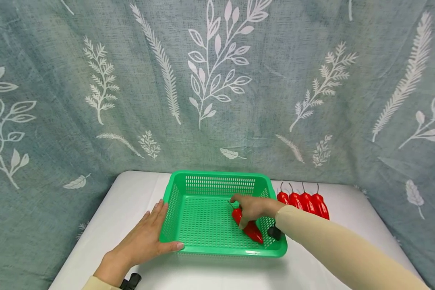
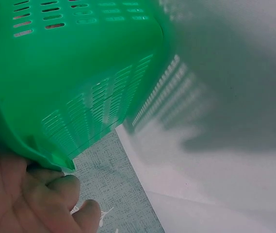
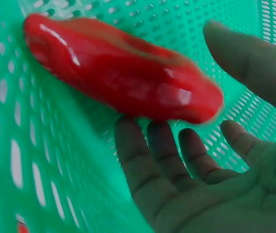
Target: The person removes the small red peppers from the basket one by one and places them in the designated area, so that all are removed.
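Observation:
A green plastic basket (image 1: 206, 221) with slotted walls stands on the white table. My left hand (image 1: 145, 233) rests at its near left corner, fingers stretched along the left rim and thumb on the front rim. In the left wrist view, the palm and fingertips (image 2: 87, 213) show beside the rim. Inside the basket, my right hand (image 1: 255, 207) is over a red chili pepper (image 1: 253, 231) near the right wall. The right wrist view shows its thumb (image 3: 244, 58) apart from the pepper and the other fingertips at the pepper's edge; contact is hard to tell.
Several more red peppers (image 1: 311, 203) lie in a row on the table, right of the basket, partly hidden by my right forearm. A grey-green curtain (image 1: 217, 145) with white leaf prints hangs behind the white table (image 1: 119, 205).

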A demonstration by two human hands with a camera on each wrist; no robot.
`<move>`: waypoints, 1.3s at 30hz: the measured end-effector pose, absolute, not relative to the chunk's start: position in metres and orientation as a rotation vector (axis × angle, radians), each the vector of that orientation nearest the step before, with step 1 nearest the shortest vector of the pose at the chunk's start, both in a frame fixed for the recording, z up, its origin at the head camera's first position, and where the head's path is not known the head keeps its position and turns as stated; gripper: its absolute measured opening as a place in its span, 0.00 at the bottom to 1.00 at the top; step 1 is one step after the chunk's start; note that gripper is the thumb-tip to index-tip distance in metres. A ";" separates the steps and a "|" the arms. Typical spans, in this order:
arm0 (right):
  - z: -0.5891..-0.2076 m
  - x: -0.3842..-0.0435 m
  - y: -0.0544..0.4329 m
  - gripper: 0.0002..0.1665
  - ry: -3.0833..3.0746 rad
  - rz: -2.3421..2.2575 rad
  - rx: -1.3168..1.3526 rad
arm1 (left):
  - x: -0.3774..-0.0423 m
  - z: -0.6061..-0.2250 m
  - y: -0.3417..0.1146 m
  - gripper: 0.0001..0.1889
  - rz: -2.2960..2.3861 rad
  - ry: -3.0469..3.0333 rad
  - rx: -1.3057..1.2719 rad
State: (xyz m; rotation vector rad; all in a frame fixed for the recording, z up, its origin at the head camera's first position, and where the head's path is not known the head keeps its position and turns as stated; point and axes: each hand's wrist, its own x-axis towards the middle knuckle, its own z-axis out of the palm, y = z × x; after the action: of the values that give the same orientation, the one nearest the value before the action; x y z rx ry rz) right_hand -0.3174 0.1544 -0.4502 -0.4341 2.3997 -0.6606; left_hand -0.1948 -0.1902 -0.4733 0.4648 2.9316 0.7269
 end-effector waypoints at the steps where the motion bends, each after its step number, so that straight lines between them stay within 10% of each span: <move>1: -0.451 -0.316 0.154 0.47 2.414 -0.623 -0.445 | -0.195 -0.473 -0.190 0.70 0.729 2.930 0.462; 39: -0.437 -0.314 0.154 0.36 2.389 -1.227 -0.401 | -0.191 -0.471 -0.189 0.69 0.736 2.938 0.471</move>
State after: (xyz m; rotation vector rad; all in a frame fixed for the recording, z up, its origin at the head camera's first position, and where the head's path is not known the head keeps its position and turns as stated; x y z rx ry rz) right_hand -0.3139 0.1539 -0.4366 -0.4006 2.3886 -1.2273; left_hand -0.1913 -0.1888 -0.4712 0.4711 2.9376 0.7365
